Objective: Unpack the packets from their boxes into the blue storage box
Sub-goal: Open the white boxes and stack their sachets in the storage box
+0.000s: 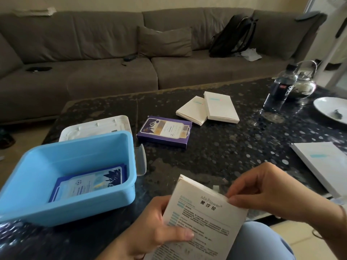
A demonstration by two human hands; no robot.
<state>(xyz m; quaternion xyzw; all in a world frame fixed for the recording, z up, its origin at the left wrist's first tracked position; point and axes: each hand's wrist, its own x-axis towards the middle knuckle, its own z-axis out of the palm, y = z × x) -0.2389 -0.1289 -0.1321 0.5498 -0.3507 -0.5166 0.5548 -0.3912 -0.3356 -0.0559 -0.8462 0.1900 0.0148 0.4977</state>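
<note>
My left hand (159, 222) grips a white printed box (202, 220) from its left side, thumb across the front. My right hand (266, 192) pinches the flap at the box's top right corner. The blue storage box (90, 199) sits open at the left with purple packets (90, 182) lying flat inside. A purple box (165, 131) lies on the dark table past it. Two white boxes (208, 108) lie side by side farther back, one partly over the other.
The storage box's white lid (97, 126) lies behind it. A large white box (323, 162) sits at the right table edge. A water bottle (277, 91), a metal kettle (304, 81) and a white plate (332, 109) stand at the far right. A grey sofa runs behind the table.
</note>
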